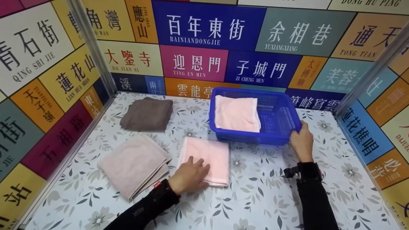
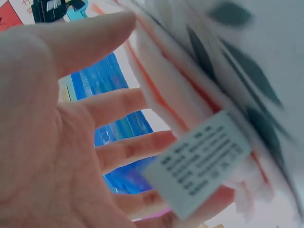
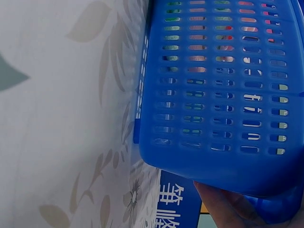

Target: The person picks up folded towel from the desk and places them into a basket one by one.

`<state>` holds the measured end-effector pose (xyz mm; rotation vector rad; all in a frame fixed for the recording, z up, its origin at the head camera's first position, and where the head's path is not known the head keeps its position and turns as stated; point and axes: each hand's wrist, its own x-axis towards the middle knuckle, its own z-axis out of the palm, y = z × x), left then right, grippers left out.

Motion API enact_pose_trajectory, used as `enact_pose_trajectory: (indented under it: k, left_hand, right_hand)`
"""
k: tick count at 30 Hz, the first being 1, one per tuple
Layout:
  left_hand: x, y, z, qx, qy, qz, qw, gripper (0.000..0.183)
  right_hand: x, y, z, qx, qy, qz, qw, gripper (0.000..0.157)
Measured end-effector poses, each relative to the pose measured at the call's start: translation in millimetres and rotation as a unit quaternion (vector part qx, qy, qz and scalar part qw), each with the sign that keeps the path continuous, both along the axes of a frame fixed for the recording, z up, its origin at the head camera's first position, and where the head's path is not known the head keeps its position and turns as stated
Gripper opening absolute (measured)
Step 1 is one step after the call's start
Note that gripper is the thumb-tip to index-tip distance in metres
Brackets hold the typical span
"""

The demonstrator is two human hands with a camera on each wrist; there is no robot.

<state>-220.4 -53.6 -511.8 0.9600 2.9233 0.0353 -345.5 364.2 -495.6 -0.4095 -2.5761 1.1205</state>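
Observation:
A folded pink towel (image 1: 214,156) lies on the tabletop in the head view. My left hand (image 1: 190,175) rests on its lower left part with the fingers spread. In the left wrist view, those fingers (image 2: 137,147) touch the towel's layered edge, where a white printed label (image 2: 199,161) sticks out. My right hand (image 1: 301,142) grips the near right corner of a blue plastic basket (image 1: 255,138). Another folded pink towel (image 1: 237,113) lies in the basket's left part. The right wrist view shows the basket's slotted side (image 3: 213,95) and part of my hand at its rim.
A folded beige towel (image 1: 132,164) lies left of my left hand, and a folded brown towel (image 1: 147,114) is behind it. The table (image 1: 255,198) has a leaf-patterned cover. Panels with large lettering (image 1: 204,28) enclose its back and sides.

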Motion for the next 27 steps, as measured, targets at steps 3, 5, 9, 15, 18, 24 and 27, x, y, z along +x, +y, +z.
enact_pose_trajectory:
  k: [3, 5, 9, 15, 18, 24, 27]
  left_hand:
    - [0.1, 17, -0.6, 0.003, -0.010, 0.001, 0.9999, 0.066]
    - [0.1, 28, 0.0, 0.001, -0.018, 0.003, 0.9998, 0.065]
    - [0.9, 50, 0.7, -0.010, -0.008, -0.009, 0.9999, 0.062]
    - [4.1, 70, -3.8, -0.005, 0.008, -0.029, 0.9995, 0.061]
    - [3.6, 71, -6.3, 0.010, 0.001, -0.034, 0.9994, 0.059]
    - [-4.8, 62, -4.7, 0.044, -0.010, -0.062, 0.9971, 0.050]
    - [-12.6, 55, -3.9, 0.080, -0.015, -0.077, 0.9937, 0.042]
  right_hand:
    - [-0.6, 1, 1.1, 0.005, 0.004, -0.001, 1.000, 0.063]
    - [-0.8, 2, 0.9, 0.004, 0.003, -0.002, 1.000, 0.063]
    - [-1.3, 1, -0.3, 0.000, -0.005, -0.003, 1.000, 0.063]
    - [-1.0, 0, -1.2, 0.007, -0.005, 0.000, 1.000, 0.064]
    - [0.5, 0, -0.8, 0.013, 0.002, 0.001, 1.000, 0.063]
    - [2.4, 0, 1.3, 0.016, -0.002, 0.004, 1.000, 0.063]
    - [2.6, 1, 1.8, 0.012, -0.012, 0.009, 1.000, 0.064]
